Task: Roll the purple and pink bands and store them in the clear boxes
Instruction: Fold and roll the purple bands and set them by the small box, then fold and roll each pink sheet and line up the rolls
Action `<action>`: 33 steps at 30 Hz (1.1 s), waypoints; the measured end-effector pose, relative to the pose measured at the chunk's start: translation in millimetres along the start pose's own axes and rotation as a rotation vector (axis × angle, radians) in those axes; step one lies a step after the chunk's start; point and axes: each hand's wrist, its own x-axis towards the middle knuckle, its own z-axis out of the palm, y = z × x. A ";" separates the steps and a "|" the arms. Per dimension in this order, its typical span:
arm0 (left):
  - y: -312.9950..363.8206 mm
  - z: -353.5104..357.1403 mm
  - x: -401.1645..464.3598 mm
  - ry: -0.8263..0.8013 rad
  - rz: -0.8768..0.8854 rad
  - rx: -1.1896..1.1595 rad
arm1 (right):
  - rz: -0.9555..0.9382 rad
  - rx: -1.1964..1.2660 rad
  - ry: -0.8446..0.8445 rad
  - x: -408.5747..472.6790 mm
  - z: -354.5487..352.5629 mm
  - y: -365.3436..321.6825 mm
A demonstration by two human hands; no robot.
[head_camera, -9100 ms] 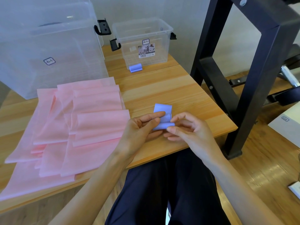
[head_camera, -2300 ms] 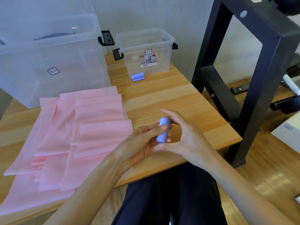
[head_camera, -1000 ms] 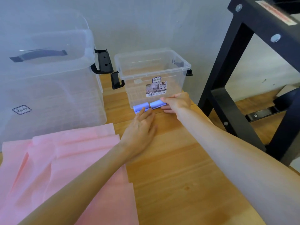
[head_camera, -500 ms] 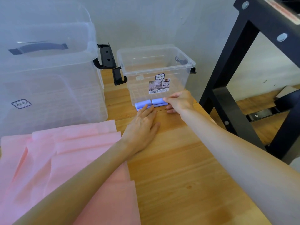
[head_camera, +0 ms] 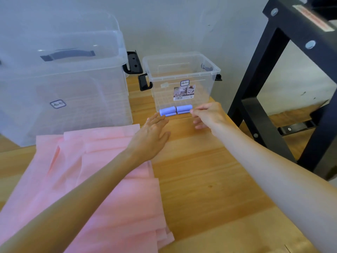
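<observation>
**Purple rolls lined up against the small clear box, not yet inside it**

Two rolled purple bands (head_camera: pixel 175 110) lie end to end on the wooden table (head_camera: pixel 209 179), touching the front wall of the small clear box (head_camera: pixel 180 77), which stands open-topped with nothing visible inside. The right hand (head_camera: pixel 209 115) is just right of the rolls, its fingertips drawn together at the end of the right-hand roll; whether they pinch it or merely touch it cannot be told. The left hand (head_camera: pixel 153 136) lies flat in front of the box with straight fingers, gripping nothing, its tips just short of the left-hand roll.

The step in hand looks like parking finished purple rolls beside the box. The next move probably calls either for lifting the rolls over the rim and setting them inside without letting them unwind, or for turning to the pink bands (head_camera: pixel 102 179), which lie unrolled in an overlapping pile to the left of and nearer than the box.

Left of the small box, just beside it, stands a large clear box (head_camera: pixel 60 92) with its lid on and a dark handle. Right of the small box rises a black metal frame (head_camera: pixel 273 73). Behind the box is a pale grey wall (head_camera: pixel 173 24).
</observation>
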 end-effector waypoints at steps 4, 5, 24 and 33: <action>-4.2 -12.6 -33.1 0.023 -0.040 -0.010 | -0.013 -0.011 -0.112 -41.9 4.8 -3.7; -5.9 -15.3 -42.4 0.035 -0.048 -0.012 | -0.017 -0.015 -0.136 -52.8 6.4 -4.3; -46.5 -51.6 -244.0 0.188 -0.169 -0.206 | -0.336 -0.268 -0.557 -210.9 19.7 42.8; -38.9 -31.1 -289.4 0.286 -0.134 -0.260 | -0.557 -0.325 -0.575 -224.0 23.4 49.9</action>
